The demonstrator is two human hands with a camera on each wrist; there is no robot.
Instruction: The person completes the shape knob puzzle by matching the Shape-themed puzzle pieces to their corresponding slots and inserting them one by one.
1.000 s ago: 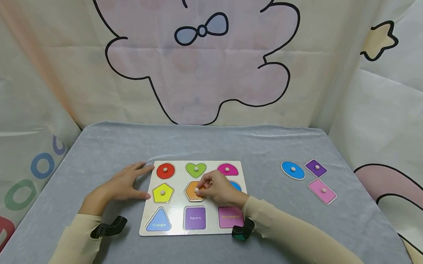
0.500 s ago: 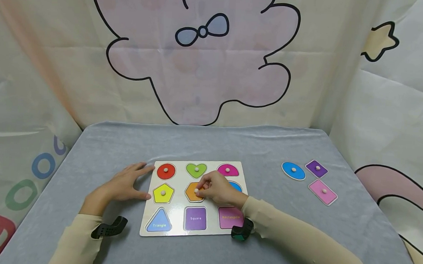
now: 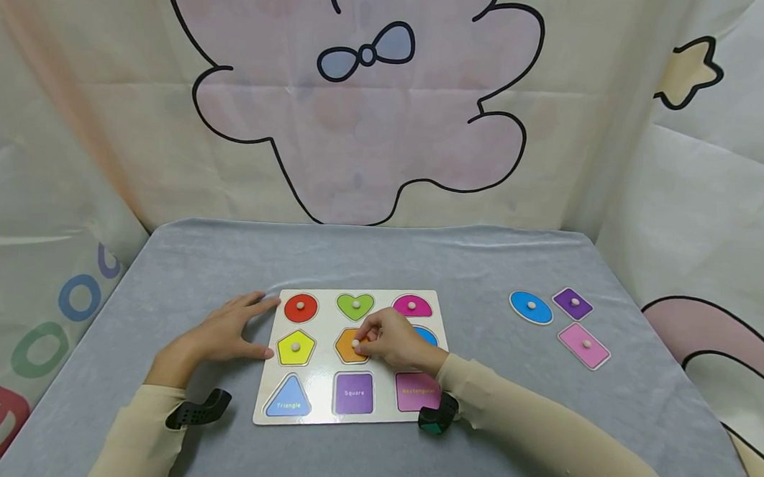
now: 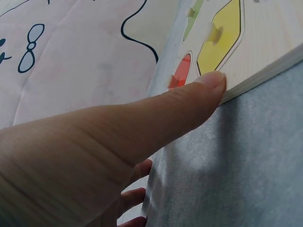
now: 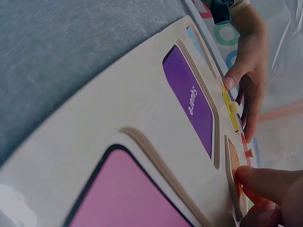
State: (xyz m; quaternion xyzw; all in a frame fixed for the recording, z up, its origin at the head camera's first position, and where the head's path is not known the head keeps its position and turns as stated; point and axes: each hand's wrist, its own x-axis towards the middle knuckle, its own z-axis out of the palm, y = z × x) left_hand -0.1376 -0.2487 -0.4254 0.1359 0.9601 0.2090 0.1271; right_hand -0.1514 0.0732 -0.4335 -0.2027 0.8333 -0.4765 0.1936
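Note:
A white wooden puzzle board (image 3: 323,379) lies on the cloth. My right hand (image 3: 397,339) pinches the small knob of an orange hexagon piece (image 3: 345,341), which sits at the middle place of the board. My left hand (image 3: 228,328) has its fingers spread at the board's left edge; in the left wrist view the thumb (image 4: 189,101) touches that edge beside the yellow pentagon piece (image 4: 221,35). Knobbed red circle (image 3: 300,308), green heart (image 3: 355,306) and magenta semicircle (image 3: 413,306) pieces sit in the back row. The right hand partly covers a blue recess.
Blue oval (image 3: 530,307), purple square (image 3: 572,303) and pink rectangle (image 3: 584,345) pieces lie on the grey cloth (image 3: 488,446) at the right. Along the board's front are knobless triangle (image 3: 289,398), square (image 3: 354,393) and rectangular (image 3: 416,393) recesses. Printed curtains (image 3: 361,136) surround the table.

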